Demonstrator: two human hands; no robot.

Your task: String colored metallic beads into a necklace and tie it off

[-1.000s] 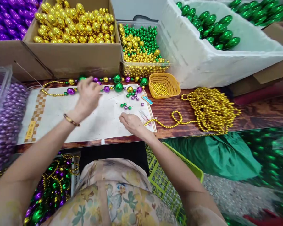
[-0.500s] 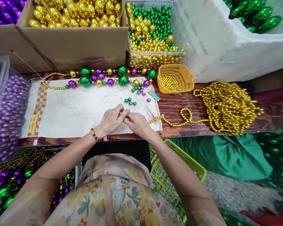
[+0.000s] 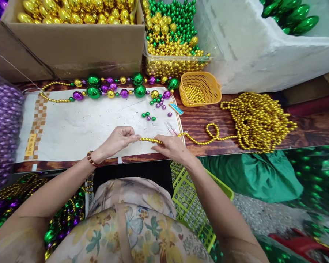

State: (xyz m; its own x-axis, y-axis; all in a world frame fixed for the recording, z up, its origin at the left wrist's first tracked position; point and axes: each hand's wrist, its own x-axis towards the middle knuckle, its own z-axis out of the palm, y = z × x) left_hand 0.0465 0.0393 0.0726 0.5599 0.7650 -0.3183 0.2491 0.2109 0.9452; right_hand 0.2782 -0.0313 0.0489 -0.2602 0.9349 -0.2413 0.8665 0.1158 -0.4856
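Note:
A gold bead string (image 3: 150,140) stretches between my two hands above the white cloth (image 3: 71,131). The fingertips of my left hand (image 3: 120,138) pinch its end. Further right, my right hand (image 3: 171,148) is closed around the same string, which runs on past a small loop to a heap of gold bead strings (image 3: 260,120). Small scissors (image 3: 170,128) with pink handles lie just beyond my right hand. Loose green and purple beads (image 3: 148,117) rest on the cloth, near a finished-looking stretch of mixed beads (image 3: 124,93) with large green, purple and gold balls.
An orange basket (image 3: 214,91) with small gold beads stands behind the cloth, beside a blue-labelled piece (image 3: 176,108). A cardboard box (image 3: 76,51) and a clear bin (image 3: 178,65) line the back. Purple beads fill a bin (image 3: 5,135) at left. A green crate (image 3: 192,204) sits below the table edge.
My hands have moved apart from fingertips together, my left hand going left. A straight length of gold bead string now shows between them. The whole view has shifted slightly.

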